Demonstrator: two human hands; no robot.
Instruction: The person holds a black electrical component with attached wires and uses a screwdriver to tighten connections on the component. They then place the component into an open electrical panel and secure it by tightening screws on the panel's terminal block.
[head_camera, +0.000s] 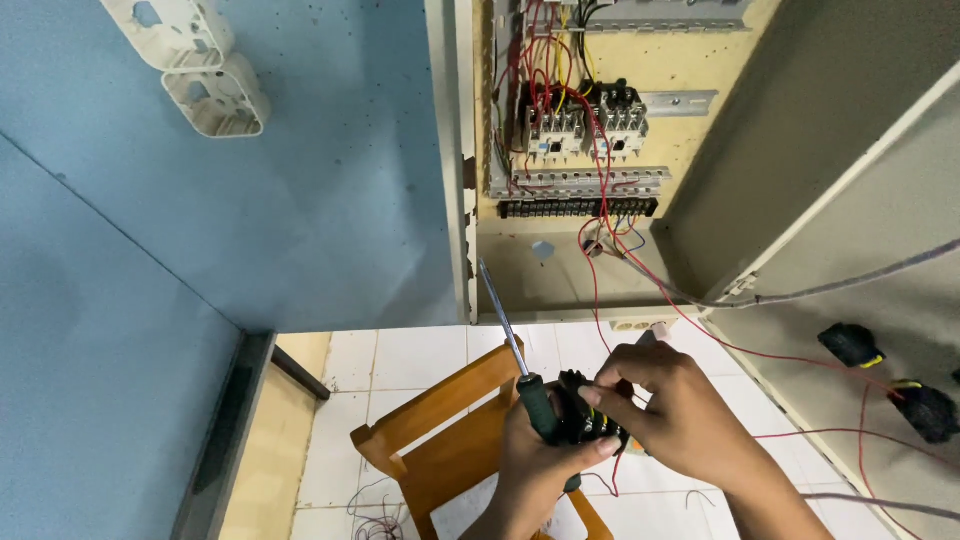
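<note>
— Two hands low in view. What's in them?
— Left hand (535, 462) clenched round a green-and-black-handled screwdriver with a steel shaft (518, 372), tip up, and cradling a small black electrical component (590, 418). Right hand (668, 408) pinches that component's top with its fingertips.
— Where is it?
— Above a brown wooden chair (440, 440) on the white tiled floor (420, 355), just below the open cream metal electrical cabinet (570, 160).
— Wiring?
— Thin red wire (760, 355) runs from the cabinet toward the hands.
</note>
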